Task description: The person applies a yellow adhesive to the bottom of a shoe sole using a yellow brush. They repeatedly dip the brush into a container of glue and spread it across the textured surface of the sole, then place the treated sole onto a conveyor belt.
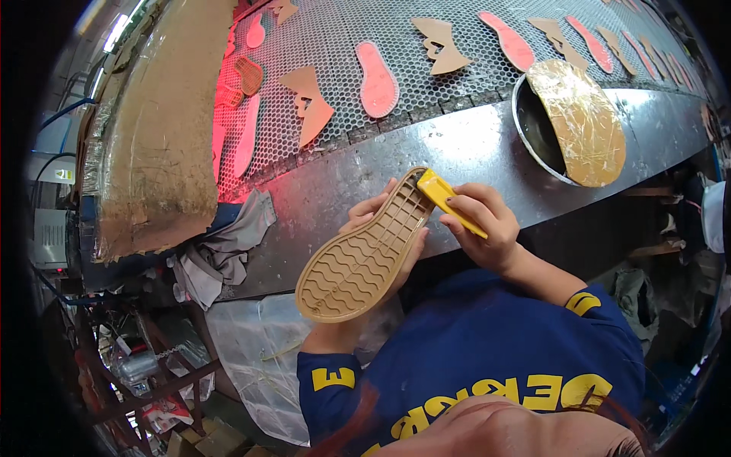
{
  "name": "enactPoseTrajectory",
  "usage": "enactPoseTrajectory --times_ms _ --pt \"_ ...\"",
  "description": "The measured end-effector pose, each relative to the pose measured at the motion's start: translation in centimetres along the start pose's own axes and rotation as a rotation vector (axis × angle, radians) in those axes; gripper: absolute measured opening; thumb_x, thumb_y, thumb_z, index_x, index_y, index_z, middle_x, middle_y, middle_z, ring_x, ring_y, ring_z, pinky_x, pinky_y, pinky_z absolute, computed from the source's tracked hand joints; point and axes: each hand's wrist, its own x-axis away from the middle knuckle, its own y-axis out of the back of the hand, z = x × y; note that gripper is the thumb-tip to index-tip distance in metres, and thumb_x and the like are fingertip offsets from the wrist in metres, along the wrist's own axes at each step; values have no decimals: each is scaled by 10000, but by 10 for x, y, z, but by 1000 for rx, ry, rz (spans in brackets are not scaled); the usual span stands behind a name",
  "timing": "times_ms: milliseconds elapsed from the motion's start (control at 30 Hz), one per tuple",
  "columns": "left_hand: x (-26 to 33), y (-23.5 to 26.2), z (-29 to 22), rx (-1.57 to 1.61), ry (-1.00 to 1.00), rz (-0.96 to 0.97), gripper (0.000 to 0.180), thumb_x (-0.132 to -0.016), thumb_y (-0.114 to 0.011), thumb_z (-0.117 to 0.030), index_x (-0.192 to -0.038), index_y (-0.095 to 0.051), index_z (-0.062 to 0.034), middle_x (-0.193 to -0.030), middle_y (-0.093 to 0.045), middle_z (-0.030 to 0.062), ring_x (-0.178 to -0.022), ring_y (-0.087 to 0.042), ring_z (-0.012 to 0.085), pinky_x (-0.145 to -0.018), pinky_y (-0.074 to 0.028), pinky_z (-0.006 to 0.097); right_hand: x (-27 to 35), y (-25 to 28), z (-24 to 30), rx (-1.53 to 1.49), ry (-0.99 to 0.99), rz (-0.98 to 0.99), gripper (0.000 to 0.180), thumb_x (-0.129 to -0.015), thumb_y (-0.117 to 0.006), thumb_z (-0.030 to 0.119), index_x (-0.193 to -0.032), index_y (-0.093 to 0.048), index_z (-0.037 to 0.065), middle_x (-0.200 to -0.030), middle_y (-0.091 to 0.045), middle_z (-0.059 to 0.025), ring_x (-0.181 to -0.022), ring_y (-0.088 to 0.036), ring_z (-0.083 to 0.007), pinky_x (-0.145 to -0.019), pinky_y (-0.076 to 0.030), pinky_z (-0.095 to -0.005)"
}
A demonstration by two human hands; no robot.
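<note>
A tan shoe sole [350, 266] is tilted above the near edge of the metal table, its ridged, gridded face up and its narrow heel end pointing away. My left hand [368, 212] is closed around it from beneath, fingers showing on one side and the thumb on the other; the palm is hidden. In my right hand [491, 228] is a flat yellow-handled brush [439, 192], pinched between thumb and fingers. Its dark tip touches the rim at the heel end of the sole.
A round pot [525, 129], half covered by a taped cardboard piece [582, 126], stands on the metal ledge [457, 137] at right. Beyond, a mesh conveyor [487, 84] carries pink insoles [377, 80] and brown cut pieces [307, 103]. Cardboard [164, 114] and a grey cloth [228, 247] are at left.
</note>
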Motion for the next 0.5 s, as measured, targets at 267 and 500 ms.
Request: enactPoseTrajectory --times_ms 267,500 --pt "-4 -6 -6 -50 23 -19 528 -751 -786 -127 -1236 -582 -93 -1325 -534 93 -1223 -480 190 -1025 -388 290 -3 14 7 -77 133 16 307 -753 -804 181 -962 -654 12 -926 -648 -150 -749 -675 -274 -610 -555 -325" --pt "8 -29 15 455 39 -110 548 -817 -742 -132 -1284 -458 -109 -1330 -492 120 -1282 -447 233 -1069 -405 348 -2 -3 22 -187 243 48 323 -741 -805 216 -931 -658 0 -901 -636 -170 -668 -660 -269 -560 -548 -317"
